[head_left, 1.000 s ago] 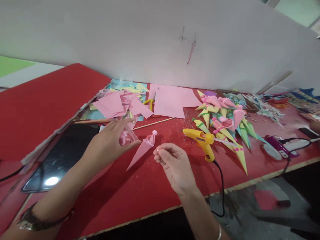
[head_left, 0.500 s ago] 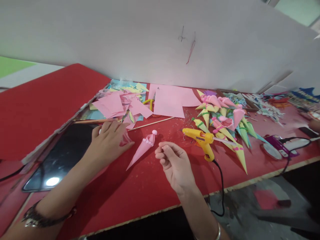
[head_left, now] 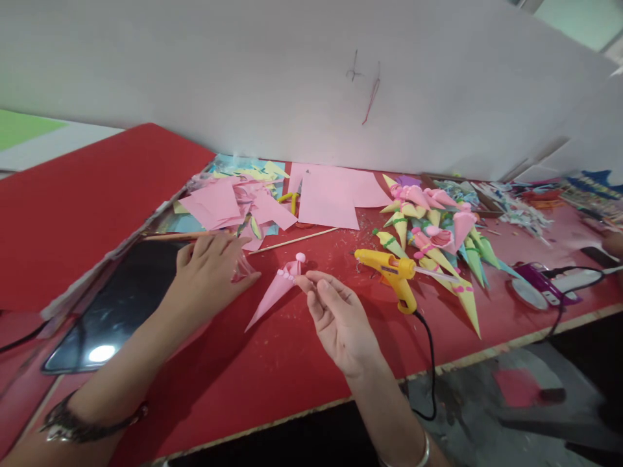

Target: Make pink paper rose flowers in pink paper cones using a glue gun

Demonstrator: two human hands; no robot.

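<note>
Head view: shows left hand (head_left: pixel 209 269) palm down, fingers curved over crinkled clear plastic (head_left: pixel 240 266); cannot confirm a grip, fingertips being partly hidden. Shows right hand (head_left: pixel 343 314) with thumb pressed to index finger, index fingertip at the row of small balls (head_left: pixel 286 275) on the pink cone (head_left: pixel 272 297); cannot tell whether anything sits in the pinch. Locates pink cone on the red table (head_left: pixel 277 383), between both hands, point toward the wearer, with a larger pink ball (head_left: pixel 300 257) at the far end. Records yellow glue gun (head_left: pixel 403 285) right of right hand, beside a heap of decorated cones (head_left: pixel 462 227). Places glossy black panel (head_left: pixel 141 279) partly under left forearm, and thin wooden stick (head_left: pixel 294 240) beyond pink cone. Finds pink scraps (head_left: pixel 214 201) and large pink sheets (head_left: pixel 328 198) nearer the wall (head_left: pixel 263 84).
</note>
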